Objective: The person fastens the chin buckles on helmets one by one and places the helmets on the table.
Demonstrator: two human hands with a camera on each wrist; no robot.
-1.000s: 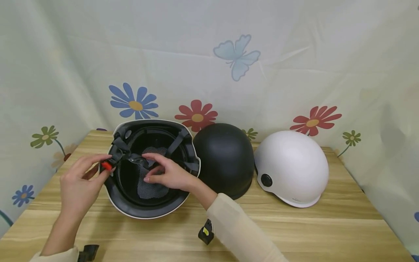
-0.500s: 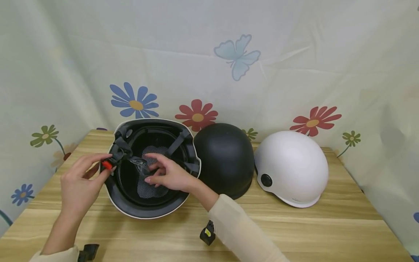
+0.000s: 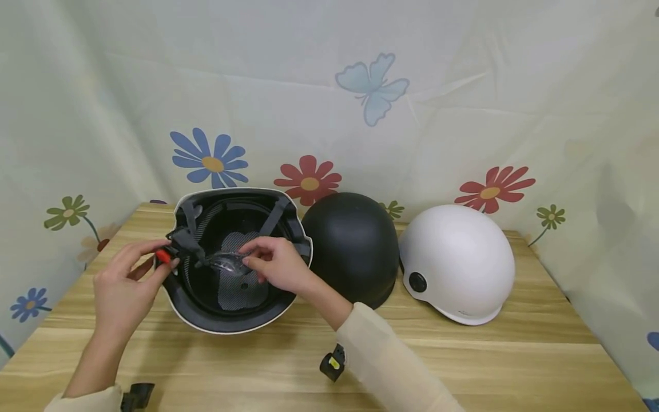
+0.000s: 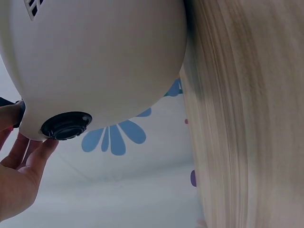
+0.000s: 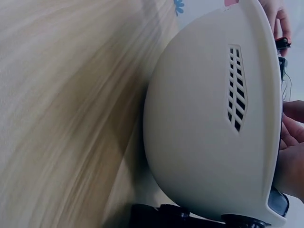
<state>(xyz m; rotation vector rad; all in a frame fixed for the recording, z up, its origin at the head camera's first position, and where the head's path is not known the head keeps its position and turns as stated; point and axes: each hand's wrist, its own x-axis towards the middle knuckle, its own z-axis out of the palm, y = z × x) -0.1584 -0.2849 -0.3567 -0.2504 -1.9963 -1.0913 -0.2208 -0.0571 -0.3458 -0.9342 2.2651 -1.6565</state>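
Note:
A white helmet (image 3: 206, 318) lies upturned at the left of the table, its black inside facing up. At its left rim my left hand (image 3: 122, 289) pinches the red and black buckle (image 3: 163, 256) of the chin strap (image 3: 187, 243). Clear plastic film (image 3: 226, 264) hangs from the strap across the opening, and the fingertips of my right hand (image 3: 282, 266) pinch its right end. Seen from outside in the left wrist view, the shell (image 4: 109, 52) has my left hand (image 4: 21, 178) beside its black round fitting (image 4: 66, 125). The right wrist view partly hides my right hand (image 5: 292, 166) behind the rim.
A black helmet (image 3: 350, 252) stands dome up just right of the upturned one. Further right stands another white helmet (image 3: 458, 260), touching or nearly touching it. All are on a wooden table (image 3: 463, 366) before a flowered curtain (image 3: 288, 114).
My right fingers have closed on the film and drawn it rightward, stretching out the strap. The upturned helmet has shifted slightly left. My left hand stays at the buckle.

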